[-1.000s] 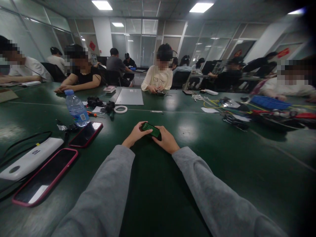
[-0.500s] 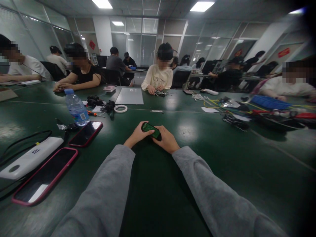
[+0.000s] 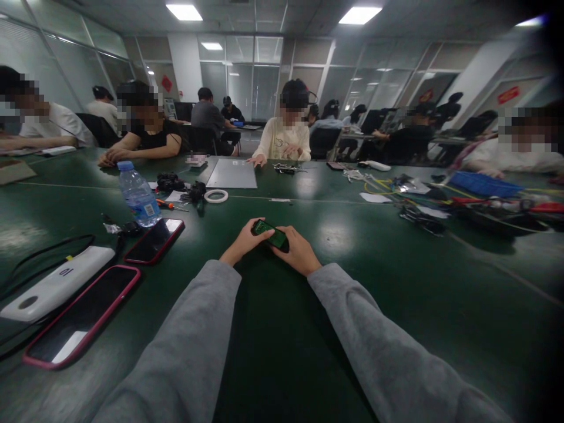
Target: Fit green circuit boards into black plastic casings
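A small dark device with a lit green screen, which looks like a smartphone held sideways, is between my two hands just above the green table. My left hand is closed on its left end, the thumb lying over the screen. At the other end, my right hand grips the lower right corner, its thumb near the screen's edge. The fingers beneath the device are hidden. What the screen displays is too small to read.
On the left lie two red-edged phones, a white power bank with black cables and a water bottle. A tape roll and grey board sit farther back. Cables and a blue tray are at right. People sit around the table.
My hands and the device stay nearly in place. The person across the table has let go of the small metallic items and moved a hand toward the grey board.
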`<state>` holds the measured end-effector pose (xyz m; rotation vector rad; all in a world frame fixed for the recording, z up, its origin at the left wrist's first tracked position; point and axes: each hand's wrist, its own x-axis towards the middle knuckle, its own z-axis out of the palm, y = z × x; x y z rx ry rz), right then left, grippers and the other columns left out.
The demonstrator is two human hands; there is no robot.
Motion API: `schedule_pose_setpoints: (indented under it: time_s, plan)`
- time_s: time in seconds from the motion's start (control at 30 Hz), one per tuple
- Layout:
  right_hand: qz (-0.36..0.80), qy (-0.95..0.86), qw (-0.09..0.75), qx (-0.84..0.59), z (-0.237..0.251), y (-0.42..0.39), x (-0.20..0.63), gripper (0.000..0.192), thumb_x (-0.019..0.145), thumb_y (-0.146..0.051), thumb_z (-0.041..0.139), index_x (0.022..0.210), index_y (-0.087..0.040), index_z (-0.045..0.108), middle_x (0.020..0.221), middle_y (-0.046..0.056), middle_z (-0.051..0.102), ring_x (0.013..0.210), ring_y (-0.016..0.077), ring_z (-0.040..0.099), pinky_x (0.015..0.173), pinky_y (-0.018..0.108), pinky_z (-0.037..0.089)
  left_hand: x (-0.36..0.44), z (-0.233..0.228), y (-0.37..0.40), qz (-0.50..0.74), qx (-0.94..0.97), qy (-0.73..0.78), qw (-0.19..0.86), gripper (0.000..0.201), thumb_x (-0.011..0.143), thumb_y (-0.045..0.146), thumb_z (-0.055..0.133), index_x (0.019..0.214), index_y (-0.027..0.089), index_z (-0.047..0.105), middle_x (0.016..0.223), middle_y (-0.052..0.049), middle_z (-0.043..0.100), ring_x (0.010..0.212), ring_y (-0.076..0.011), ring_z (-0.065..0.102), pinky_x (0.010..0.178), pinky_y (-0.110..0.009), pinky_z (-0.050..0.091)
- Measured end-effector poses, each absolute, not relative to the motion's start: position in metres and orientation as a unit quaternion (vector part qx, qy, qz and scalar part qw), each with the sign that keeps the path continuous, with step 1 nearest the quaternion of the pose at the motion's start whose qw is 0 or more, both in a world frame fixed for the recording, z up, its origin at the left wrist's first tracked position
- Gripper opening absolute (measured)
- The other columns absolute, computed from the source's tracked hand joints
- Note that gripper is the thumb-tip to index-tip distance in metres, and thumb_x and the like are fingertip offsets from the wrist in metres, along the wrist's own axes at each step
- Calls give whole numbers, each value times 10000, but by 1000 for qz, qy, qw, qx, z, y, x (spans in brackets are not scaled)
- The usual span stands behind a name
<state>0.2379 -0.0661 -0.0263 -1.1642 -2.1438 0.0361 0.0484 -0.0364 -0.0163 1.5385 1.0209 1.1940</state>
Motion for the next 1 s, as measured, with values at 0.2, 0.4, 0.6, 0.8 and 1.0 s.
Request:
schedule_pose_setpoints:
  time_s: [0.2, 0.4, 0.6, 0.8, 1.0]
  plan:
    - [77, -802, 390, -445, -30, -59, 243, 490, 814, -385, 647, 1232, -206, 463, 1132, 69, 576, 1017, 221, 580, 894, 368, 479, 46, -24, -27, 502, 531, 395, 557, 449, 810, 489, 601, 1159, 206, 600, 1113, -88, 643, 977, -181, 613, 816, -287, 491]
    - [106, -795, 400, -444, -29, -58, 244, 464, 822, -386, 637, 1220, -207, 479, 1114, 63, 586, 1004, 213, 581, 890, 358, 474, 50, -31, -25, 522, 582, 413, 467, 434, 837, 452, 581, 1184, 192, 601, 1104, -96, 661, 995, -194, 615, 877, -320, 482]
    - [96, -793, 390, -458, -31, -57, 245, 467, 808, -374, 649, 1211, -202, 486, 1123, 76, 579, 1017, 225, 570, 897, 378, 471, 51, -37, -21, 534, 618, 413, 403, 406, 852, 451, 557, 1162, 198, 626, 1158, -87, 653, 1052, -201, 606, 960, -345, 446]
    - [88, -794, 383, -463, -36, -53, 247, 490, 803, -383, 660, 1226, -210, 485, 1125, 79, 572, 1018, 225, 559, 900, 387, 469, 51, -35, -23, 529, 626, 416, 395, 402, 866, 439, 539, 1151, 168, 623, 1173, -97, 647, 1086, -203, 594, 990, -347, 428]
    - [86, -794, 385, -463, -35, -55, 246, 479, 816, -388, 651, 1222, -203, 477, 1145, 80, 564, 1047, 229, 548, 922, 390, 458, 49, -32, -26, 519, 627, 424, 397, 398, 904, 443, 467, 1152, 177, 627, 1186, -81, 643, 1119, -197, 573, 1019, -340, 399]
